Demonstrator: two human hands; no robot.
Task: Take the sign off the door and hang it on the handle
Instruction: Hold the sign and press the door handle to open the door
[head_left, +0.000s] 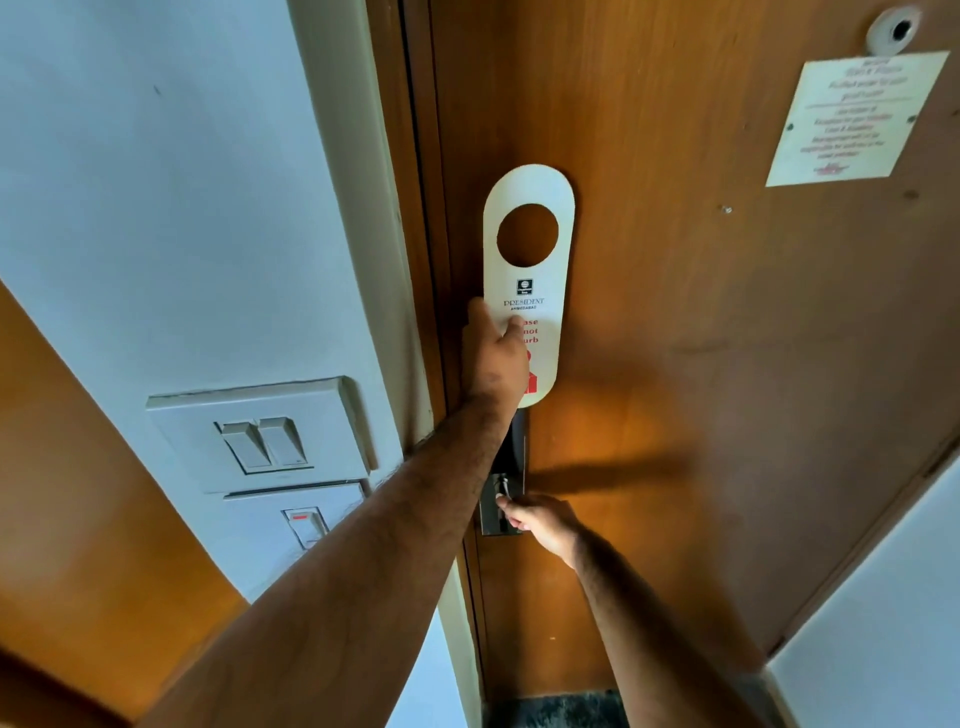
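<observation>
A white door-hanger sign (535, 260) with a round hole near its top and red lettering is held upright against the brown wooden door (701, 338). My left hand (493, 358) grips the sign's lower left part and covers some of the print. Below it, my right hand (543, 522) is closed around the metal door handle (503, 488), which sits on a dark lock plate (493, 512). Most of the handle is hidden by my fingers.
A white notice plate (857, 119) is fixed to the door at the upper right, under a peephole (896, 31). On the white wall to the left are a switch panel (260, 436) and a second switch (306, 525). A dark mat (561, 709) lies at the door's foot.
</observation>
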